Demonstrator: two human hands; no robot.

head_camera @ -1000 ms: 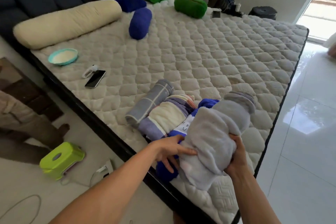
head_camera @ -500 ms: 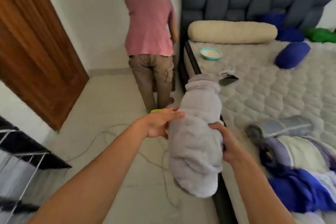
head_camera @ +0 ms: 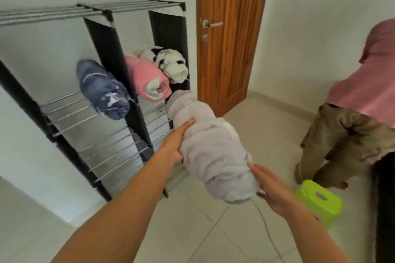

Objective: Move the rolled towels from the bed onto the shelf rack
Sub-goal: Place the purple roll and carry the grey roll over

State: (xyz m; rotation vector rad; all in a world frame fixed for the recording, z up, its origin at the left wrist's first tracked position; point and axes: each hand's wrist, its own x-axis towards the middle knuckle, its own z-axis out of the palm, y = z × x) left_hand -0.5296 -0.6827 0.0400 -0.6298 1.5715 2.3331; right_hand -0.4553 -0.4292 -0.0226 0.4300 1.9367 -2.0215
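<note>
Grey rolled towel (head_camera: pixel 211 151) held in mid-air between both hands, tilted, far end pointing toward the rack (head_camera: pixel 119 147) and close to its right bay. Left hand (head_camera: pixel 174 145) cupped under the roll's left side, thumb curled over the top, gripping. Right hand (head_camera: pixel 271 190) laid flat against the near end, fingers straight, pressing rather than clasping. On the rack's upper wire shelf: blue roll (head_camera: pixel 102 89) in the left bay, pink roll (head_camera: pixel 147 80) and white-and-black roll (head_camera: pixel 171 64) in the right. Wooden door (head_camera: pixel 226 38) just right of the rack. Bent-over person (head_camera: pixel 363 92) at far right, green stool (head_camera: pixel 318 198) on the tiles by their feet.
</note>
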